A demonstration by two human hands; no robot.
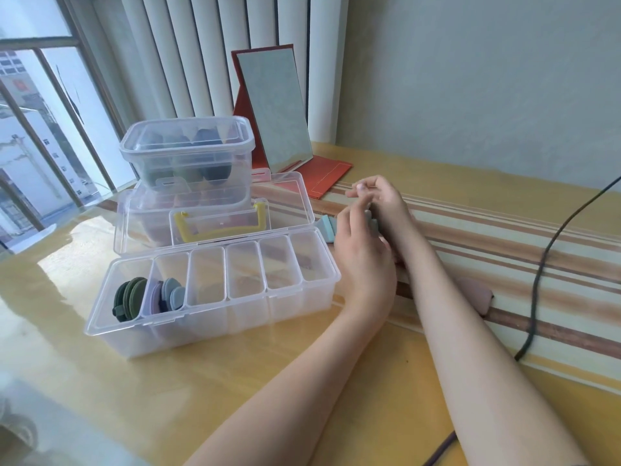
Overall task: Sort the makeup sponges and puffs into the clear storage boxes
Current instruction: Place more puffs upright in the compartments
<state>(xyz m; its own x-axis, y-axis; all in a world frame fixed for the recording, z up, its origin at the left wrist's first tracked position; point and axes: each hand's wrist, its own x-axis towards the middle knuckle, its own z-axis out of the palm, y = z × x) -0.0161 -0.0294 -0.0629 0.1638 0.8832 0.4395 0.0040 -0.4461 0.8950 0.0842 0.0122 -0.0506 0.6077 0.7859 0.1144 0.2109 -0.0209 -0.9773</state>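
Both hands meet right of frame center, just past the right end of the divided clear box (215,297). Left hand (364,260) is nearer the camera, back toward the lens, fingers loosely curled upward; right hand (379,203) sits just behind it with fingertips bunched. A grey-blue sponge (371,223) is sandwiched between the two hands, but which fingers actually pinch it I can't tell, since the left hand blocks the contact. Second blue wedge sponge (327,227) lies on the table just left of the hands, beside the box's far right corner. Divided box has its lid (215,210) tipped open behind it, yellow handle (221,227) on the lid. Six compartments: leftmost holds dark green round puffs (129,297) standing on edge, second holds lilac and blue puffs (166,292), other four show nothing inside. Behind it, upper left of center, a deeper clear tub (188,156) is stacked on another clear container, dark puffs visible through the wall. A pinkish sponge (477,294) lies on the striped cloth (504,250) at right, partly hidden by the right forearm. Red folding mirror (275,109) stands at top center; black cable (551,243) runs down the right side. Table (168,381) is glossy yellow.
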